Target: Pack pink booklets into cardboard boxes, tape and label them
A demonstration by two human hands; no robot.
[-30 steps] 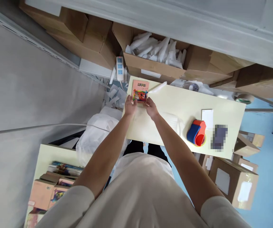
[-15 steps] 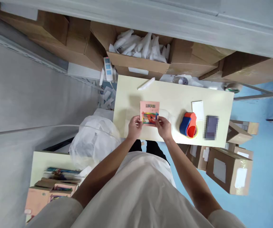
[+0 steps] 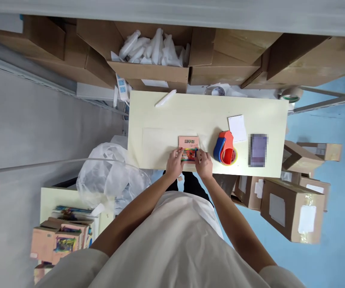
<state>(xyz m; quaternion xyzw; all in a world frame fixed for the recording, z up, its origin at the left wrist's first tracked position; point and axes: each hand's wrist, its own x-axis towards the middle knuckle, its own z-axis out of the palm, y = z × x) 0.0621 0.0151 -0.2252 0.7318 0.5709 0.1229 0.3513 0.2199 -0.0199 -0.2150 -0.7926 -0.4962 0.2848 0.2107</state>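
A pink book (image 3: 188, 141) with a colourful picture on its cover lies near the front edge of the table, on a pale, thin sheet (image 3: 160, 146). My left hand (image 3: 175, 163) is closed on the book's left side, its fingertips over the picture. On the opposite side, my right hand (image 3: 204, 163) has its fingers bent and gathered at the right edge. A raised bit of the sheet shows just above the right fingers. To the right of that hand stands a red and blue tape dispenser (image 3: 227, 148) with a tape roll in it.
A white card (image 3: 237, 128) and a blurred dark object (image 3: 258, 150) lie on the table's right side. A white folded strip (image 3: 165, 98) is at the back. Behind stands a carton (image 3: 148, 72) of white pouches. More books (image 3: 67, 242) and a clear plastic bag (image 3: 100, 176) are at lower left.
Both hands have brought the book down onto the pale sheet near the table's front edge. The view has shifted, so the table's contents appear further left.
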